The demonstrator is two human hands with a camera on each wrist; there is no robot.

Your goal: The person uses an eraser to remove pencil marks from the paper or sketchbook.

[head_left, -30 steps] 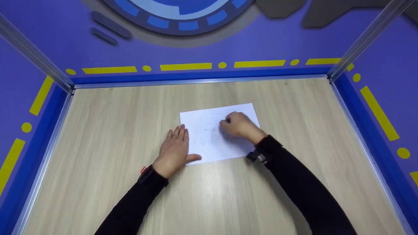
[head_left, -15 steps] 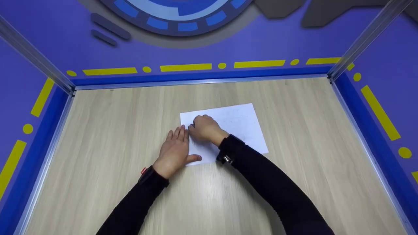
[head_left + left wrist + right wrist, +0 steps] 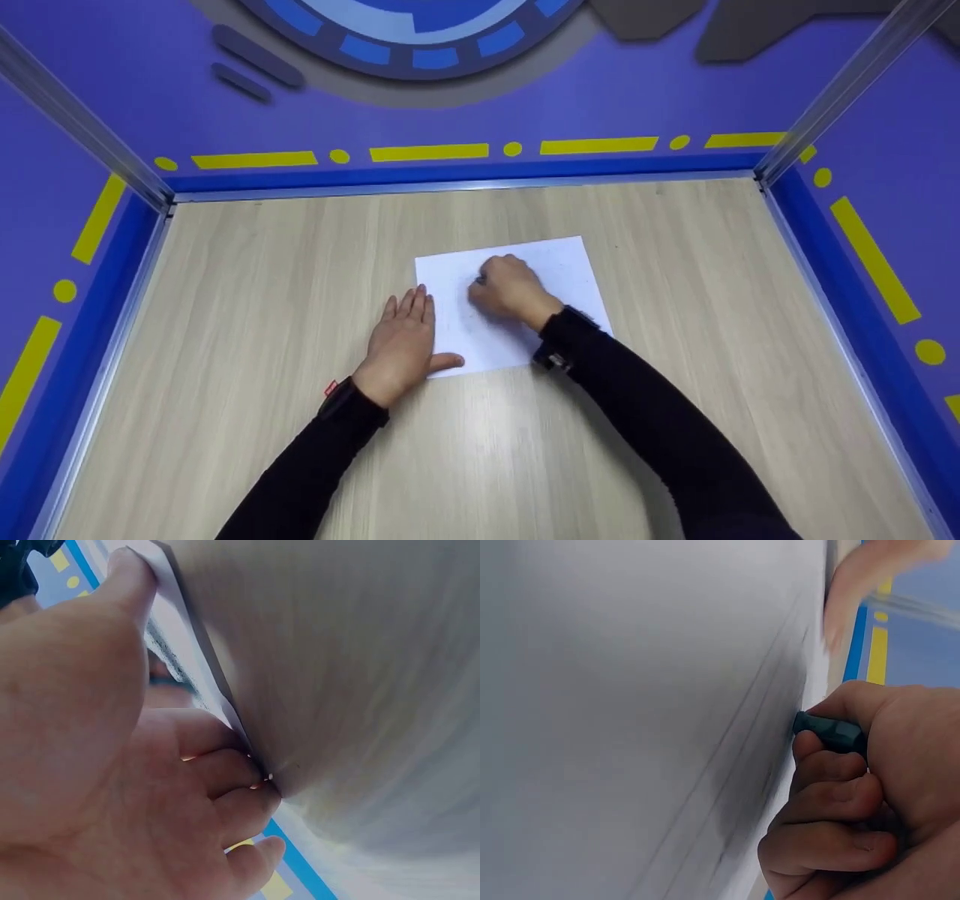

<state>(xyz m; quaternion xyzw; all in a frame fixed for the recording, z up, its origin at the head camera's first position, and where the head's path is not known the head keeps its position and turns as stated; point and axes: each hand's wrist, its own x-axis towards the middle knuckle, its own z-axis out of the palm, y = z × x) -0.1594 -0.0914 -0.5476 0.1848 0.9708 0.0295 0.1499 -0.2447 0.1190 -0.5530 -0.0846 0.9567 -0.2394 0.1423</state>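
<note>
Several lines (image 3: 718,746) mark the paper (image 3: 487,341); a red tag (image 3: 331,388) seems illegible.

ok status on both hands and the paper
Left hand resting on white rectangular paper sheet. Right hand gripping dark teal stubby object. No obstruction seen.

Lost rear of green stick (image 3: 832,730) inside right hand (image 3: 847,799), over paper (image 3: 630,705). Right-wrist view: got left hand (image 3: 864,577) blurred at paper's edge. Got wall disc (image 3: 435,45) top-cropped, beyond paper.
</note>
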